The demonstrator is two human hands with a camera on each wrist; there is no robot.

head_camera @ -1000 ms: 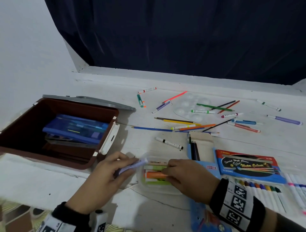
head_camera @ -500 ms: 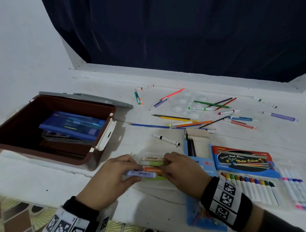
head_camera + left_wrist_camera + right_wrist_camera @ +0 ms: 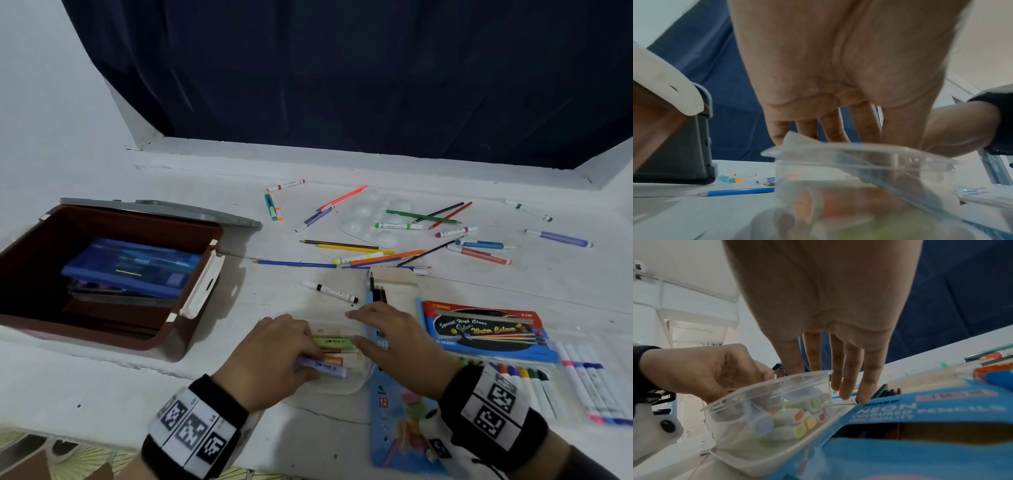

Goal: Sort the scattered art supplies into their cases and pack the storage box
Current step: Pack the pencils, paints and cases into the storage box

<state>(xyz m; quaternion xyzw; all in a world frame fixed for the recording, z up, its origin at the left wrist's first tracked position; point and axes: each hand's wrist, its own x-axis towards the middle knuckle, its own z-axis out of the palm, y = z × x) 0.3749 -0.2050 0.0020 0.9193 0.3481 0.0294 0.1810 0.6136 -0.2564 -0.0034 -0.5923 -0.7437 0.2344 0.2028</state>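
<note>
The brown storage box sits open at my left with blue cases inside. In front of me, the clear tub holds highlighters; my left hand pinches a lilac highlighter at its edge, while my right hand hovers beside it, fingers straight and relaxed.

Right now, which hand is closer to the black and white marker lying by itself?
The right hand. Its fingertips lie just in front of the black and white marker. The left hand is farther back, holding a purple highlighter at the clear case.
</note>
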